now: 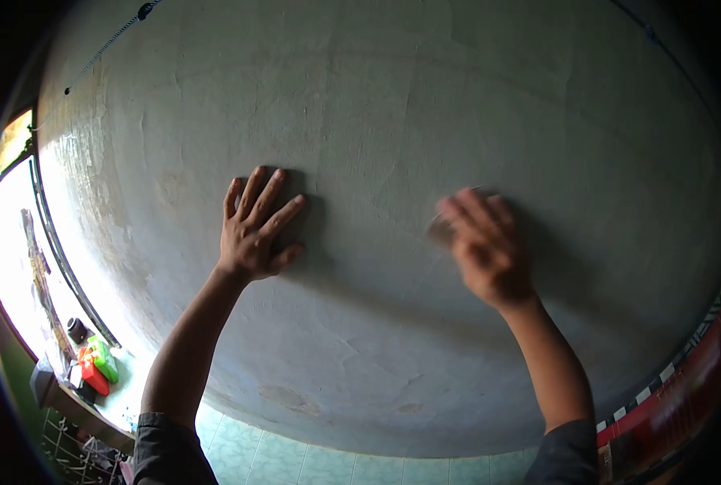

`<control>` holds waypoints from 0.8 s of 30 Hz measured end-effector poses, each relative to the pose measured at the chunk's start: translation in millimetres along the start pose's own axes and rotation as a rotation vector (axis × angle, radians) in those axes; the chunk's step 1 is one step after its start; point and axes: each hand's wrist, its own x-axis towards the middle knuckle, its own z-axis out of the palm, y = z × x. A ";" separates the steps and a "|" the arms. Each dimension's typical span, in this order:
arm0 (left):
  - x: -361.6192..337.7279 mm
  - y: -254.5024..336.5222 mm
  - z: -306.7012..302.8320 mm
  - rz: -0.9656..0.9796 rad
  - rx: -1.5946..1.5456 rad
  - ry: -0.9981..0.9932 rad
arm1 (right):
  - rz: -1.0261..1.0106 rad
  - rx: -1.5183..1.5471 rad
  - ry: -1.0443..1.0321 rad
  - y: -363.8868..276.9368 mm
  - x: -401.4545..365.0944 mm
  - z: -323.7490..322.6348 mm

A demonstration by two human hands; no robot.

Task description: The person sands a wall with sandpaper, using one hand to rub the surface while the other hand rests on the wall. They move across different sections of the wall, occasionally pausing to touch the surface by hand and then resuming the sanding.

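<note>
My left hand [255, 230] lies flat on the grey-green wall [368, 242] with its fingers spread, holding nothing. Farther right, my right hand [490, 246] is smeared by motion against the same wall. A thin brownish piece [439, 231], which looks like sandpaper, sticks out at the left under its fingers. Most of that piece is hidden by the hand. Cracks, ridges and patches of flaking paint mark the wall's surface.
A bright opening [13, 234] lies at the left, with red and green containers [100, 364] on a ledge below. Pale green floor tiles [328, 466] run along the wall's foot. A red piece of furniture [676, 412] stands at right. A cord [110, 44] hangs upper left.
</note>
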 end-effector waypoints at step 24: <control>-150.6 -133.6 -31.4 0.102 -0.014 -0.319 | -0.266 0.157 -0.150 -143.7 97.5 109.5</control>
